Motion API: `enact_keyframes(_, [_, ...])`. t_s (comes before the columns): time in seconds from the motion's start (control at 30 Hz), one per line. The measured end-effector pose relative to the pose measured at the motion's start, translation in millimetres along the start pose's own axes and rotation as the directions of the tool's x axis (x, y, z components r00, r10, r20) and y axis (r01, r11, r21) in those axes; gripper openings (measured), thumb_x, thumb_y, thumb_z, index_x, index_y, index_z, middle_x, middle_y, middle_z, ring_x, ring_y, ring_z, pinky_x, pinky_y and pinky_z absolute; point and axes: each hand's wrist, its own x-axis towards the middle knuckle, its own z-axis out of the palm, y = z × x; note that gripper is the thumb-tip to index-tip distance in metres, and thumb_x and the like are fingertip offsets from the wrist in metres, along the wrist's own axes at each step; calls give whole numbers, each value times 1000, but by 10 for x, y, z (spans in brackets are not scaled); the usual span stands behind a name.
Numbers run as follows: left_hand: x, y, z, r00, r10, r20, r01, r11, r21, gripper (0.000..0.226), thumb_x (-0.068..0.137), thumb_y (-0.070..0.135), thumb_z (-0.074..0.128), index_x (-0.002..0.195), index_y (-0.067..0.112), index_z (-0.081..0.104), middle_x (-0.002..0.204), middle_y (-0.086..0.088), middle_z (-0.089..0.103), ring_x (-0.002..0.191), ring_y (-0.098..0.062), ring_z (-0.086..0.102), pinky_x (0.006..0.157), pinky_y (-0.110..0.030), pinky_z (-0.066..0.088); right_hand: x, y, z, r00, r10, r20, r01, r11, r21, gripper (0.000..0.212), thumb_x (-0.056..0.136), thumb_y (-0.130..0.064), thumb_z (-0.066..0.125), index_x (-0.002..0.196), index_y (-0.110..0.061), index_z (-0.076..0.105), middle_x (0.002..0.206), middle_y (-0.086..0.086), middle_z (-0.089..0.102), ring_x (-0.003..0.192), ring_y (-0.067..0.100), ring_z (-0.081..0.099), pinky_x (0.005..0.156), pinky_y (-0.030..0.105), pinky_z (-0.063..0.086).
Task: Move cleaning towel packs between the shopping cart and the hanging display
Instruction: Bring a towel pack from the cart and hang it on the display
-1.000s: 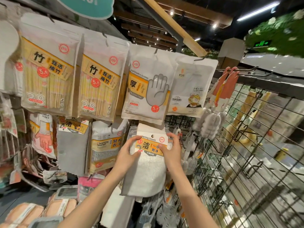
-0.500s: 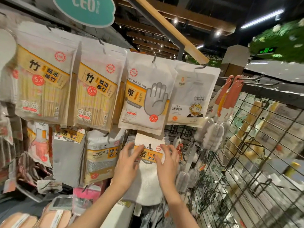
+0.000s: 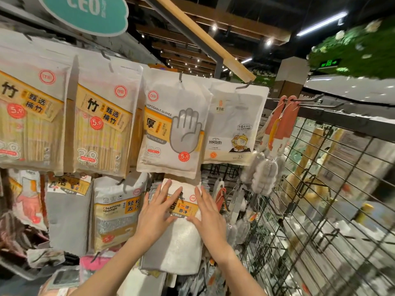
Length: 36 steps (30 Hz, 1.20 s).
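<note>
Towel pack (image 3: 181, 238) hangs on the display just below the glove pack (image 3: 173, 129). It looks soft, light and floppy, so its stiff card top is the best place to hold. Left hand (image 3: 155, 212) and right hand (image 3: 208, 214) lie flat on it, fingers straight, gripping nothing.

"DISPOSABLE GLOVES" on glove pack (image 3: 171, 124); "Cleaning sponge" on sponge pack (image 3: 116, 212)

Both forearms were bare to the frame's lower edge, no sleeves visible, and the left hand (image 3: 155, 216) and right hand (image 3: 210, 218) wore nothing.
</note>
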Motion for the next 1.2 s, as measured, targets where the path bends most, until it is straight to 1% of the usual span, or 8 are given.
enact_keyframes(0.13, [46,7,17,1000,-15,26,16,1000,-4,91,76,30,75,145,44,19,157,7,4,143,-20,6,111,-54,11,33,-27,3,1000,24,4,-24,1000,-14,88,86,-43,59,149,-34,-3,148,-22,-15,135,-4,-11,111,21,28])
enact_keyframes(0.37, [166,-4,34,1000,-20,6,20,1000,-8,91,77,24,75,144,42,16,153,4,7,141,-22,2,109,-46,4,163,13,77,999,45,-4,-45,999,26,89,85,-42,61,148,-34,-1,147,-24,-12,138,-2,-5,109,22,33])
enact_keyframes(0.53, [340,-85,75,998,-60,32,60,998,16,79,81,24,71,144,35,24,152,-10,30,141,-31,25,112,-42,8,329,38,100,997,79,14,-79,997,19,81,88,-42,58,149,-34,7,153,-22,-9,144,2,0,105,24,37])
enact_keyframes(0.6, [394,-119,105,995,-77,61,75,997,28,73,81,24,71,143,32,34,147,-10,39,138,-31,33,114,-45,17,392,65,123,996,84,11,-84,996,19,79,87,-40,60,149,-33,12,156,-19,-3,145,3,2,104,23,39])
enact_keyframes(0.67, [452,-146,128,998,-57,35,56,998,32,69,74,21,77,136,27,48,131,-7,55,125,-31,50,105,-49,35,458,94,135,996,89,9,-89,996,26,77,86,-39,61,149,-31,17,157,-18,0,145,3,3,104,23,39])
enact_keyframes(0.7, [480,-143,116,997,-63,46,62,998,32,65,75,22,76,135,26,50,127,-3,57,121,-27,51,102,-46,38,488,107,136,996,92,9,-92,995,31,77,86,-38,61,149,-31,18,157,-18,1,145,3,3,105,23,38])
enact_keyframes(0.83, [596,-177,120,990,-92,109,91,996,12,54,85,31,63,136,29,45,130,8,52,125,-17,45,100,-33,35,582,138,122,995,99,25,-99,995,22,80,87,-40,59,149,-33,10,157,-16,4,145,3,2,108,24,33])
enact_keyframes(1.2, [704,-218,102,974,-120,194,110,992,61,54,85,37,62,136,30,45,130,8,54,123,-15,47,98,-30,37,667,133,102,991,126,43,-128,991,41,78,88,-37,59,150,-28,12,158,-11,8,145,5,4,110,21,26])
